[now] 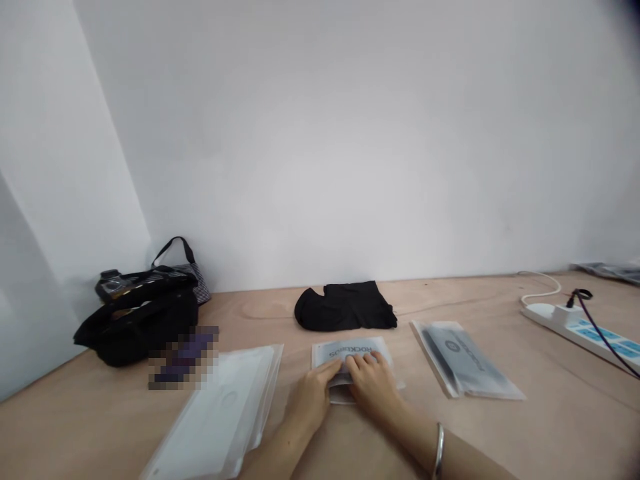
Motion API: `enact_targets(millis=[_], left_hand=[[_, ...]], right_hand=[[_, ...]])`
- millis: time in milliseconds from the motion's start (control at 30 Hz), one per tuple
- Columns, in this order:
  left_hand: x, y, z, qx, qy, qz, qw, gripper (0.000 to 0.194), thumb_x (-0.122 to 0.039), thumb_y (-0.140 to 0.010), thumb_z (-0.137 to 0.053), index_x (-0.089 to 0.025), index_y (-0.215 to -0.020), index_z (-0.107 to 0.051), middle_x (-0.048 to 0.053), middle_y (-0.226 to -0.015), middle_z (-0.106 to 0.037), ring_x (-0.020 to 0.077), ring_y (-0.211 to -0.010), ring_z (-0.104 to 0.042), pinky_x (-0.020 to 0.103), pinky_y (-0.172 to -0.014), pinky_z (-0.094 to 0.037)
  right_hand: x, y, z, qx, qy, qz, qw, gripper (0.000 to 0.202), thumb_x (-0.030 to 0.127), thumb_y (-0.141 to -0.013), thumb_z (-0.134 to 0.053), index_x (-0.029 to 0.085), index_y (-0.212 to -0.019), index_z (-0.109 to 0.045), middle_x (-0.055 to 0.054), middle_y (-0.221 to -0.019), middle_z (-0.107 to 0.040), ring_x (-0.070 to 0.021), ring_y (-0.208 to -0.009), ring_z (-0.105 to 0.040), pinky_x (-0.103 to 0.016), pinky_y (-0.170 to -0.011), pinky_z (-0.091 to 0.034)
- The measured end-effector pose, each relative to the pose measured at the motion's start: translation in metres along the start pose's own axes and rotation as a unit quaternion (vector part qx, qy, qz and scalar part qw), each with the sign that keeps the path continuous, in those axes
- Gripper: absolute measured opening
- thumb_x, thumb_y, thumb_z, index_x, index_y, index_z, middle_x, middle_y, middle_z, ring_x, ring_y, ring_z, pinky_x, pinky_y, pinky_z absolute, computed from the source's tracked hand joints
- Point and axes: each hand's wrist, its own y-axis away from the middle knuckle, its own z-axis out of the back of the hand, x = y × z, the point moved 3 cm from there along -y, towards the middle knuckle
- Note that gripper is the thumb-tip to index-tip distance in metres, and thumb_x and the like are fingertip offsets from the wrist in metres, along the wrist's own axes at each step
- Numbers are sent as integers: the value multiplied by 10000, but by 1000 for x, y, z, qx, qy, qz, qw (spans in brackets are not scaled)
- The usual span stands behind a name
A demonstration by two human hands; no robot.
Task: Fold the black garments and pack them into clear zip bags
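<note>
Table [550, 433]: pale pinkish tan, faint wood grain. Wall [350, 147]: plain whitish grey. Cloth [345, 308]: solid black. Middle pouch [345, 345]: frosted white, looks greyish, bears dark lettering. Right pouch [467, 360]: frosted white, shows dark grey contents, carries a dark round logo and lettering. Left pouches [220, 400]: milky white, faint grey ring. Large bag [145, 330]: black. Small bag [201, 283]: fine black-and-white stripes, black handle. Power strip [543, 313]: white, blue panels. Plug [567, 315]: white. Bracelet [439, 450]: silver.

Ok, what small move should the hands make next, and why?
Probably smooth down the middle bag at its near edge: the left hand and right hand both touch it, and a dark gap shows between them, so that part seems raised.
</note>
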Motion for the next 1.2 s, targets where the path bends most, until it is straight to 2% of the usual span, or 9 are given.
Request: enact_targets(millis=[100,200,300,400,467,633,767,933,1200], left_hand=[[4,0,0,36,11,-4,999,645,25,-645,-329,-262,-1193,-511,-33,-1245,-517,129,-1138,-474,351,-1004,-353],[5,2,5,58,-21,19,998,603,-5,-698,-332,-265,-1222,-480,-19,-1270,-496,131,-1162,-447,344,-1012,-334],[3,9,19,82,-46,35,995,575,-113,-736,-440,-276,-1286,-393,-6,-1322,-438,164,-1204,-398,359,-1022,-313],[3,22,37,119,-51,21,991,718,-264,-676,-596,-263,-1334,-308,17,-1408,-293,221,-1270,-287,387,-1040,-277],[6,31,49,134,-69,8,989,774,-228,-631,-610,-263,-1338,-299,20,-1426,-246,236,-1281,-259,389,-1040,-276],[10,42,60,133,-114,-31,984,635,-100,-613,-498,-238,-1232,-466,38,-1277,-489,222,-1147,-460,348,-975,-377],[9,42,54,115,-104,-42,987,415,-90,-675,-420,-237,-1013,-611,23,-1052,-632,186,-944,-587,301,-857,-464],[14,40,51,70,-63,-45,995,339,-88,-721,-366,-223,-878,-634,17,-876,-664,149,-807,-611,244,-764,-490],[17,35,50,16,-56,-46,997,284,-94,-758,-327,-184,-771,-596,45,-797,-635,159,-751,-597,263,-692,-485]], right_hand=[[-2,0,-1,7,15,13,1000,186,142,-848,-383,198,-944,-533,-68,-881,-603,-237,-824,-533,-363,-729,-342],[-8,4,3,9,6,33,999,232,127,-850,-360,198,-993,-528,-73,-932,-597,-233,-872,-513,-376,-790,-322],[-12,10,14,8,-54,61,997,300,121,-790,-437,226,-1062,-503,-50,-1029,-571,-212,-966,-468,-391,-917,-234],[-8,14,25,-13,-123,85,989,375,199,-722,-536,256,-1089,-485,-22,-1070,-542,-203,-1013,-429,-412,-976,-150],[1,14,29,-36,-138,104,984,344,274,-714,-568,259,-1052,-506,-16,-1034,-548,-201,-987,-435,-426,-976,-145],[41,7,18,-86,-111,172,975,291,423,-695,-588,219,-899,-553,-18,-858,-572,-198,-854,-461,-436,-882,-252],[66,0,3,-140,-64,197,968,164,351,-722,-571,194,-765,-557,-15,-743,-576,-191,-768,-469,-428,-798,-296],[76,-5,-13,-184,-21,201,962,82,182,-758,-532,176,-676,-536,-7,-643,-570,-160,-649,-474,-387,-719,-310],[76,-10,-13,-164,-31,162,973,53,192,-788,-506,176,-748,-536,-5,-664,-603,-156,-618,-507,-402,-758,-300]])
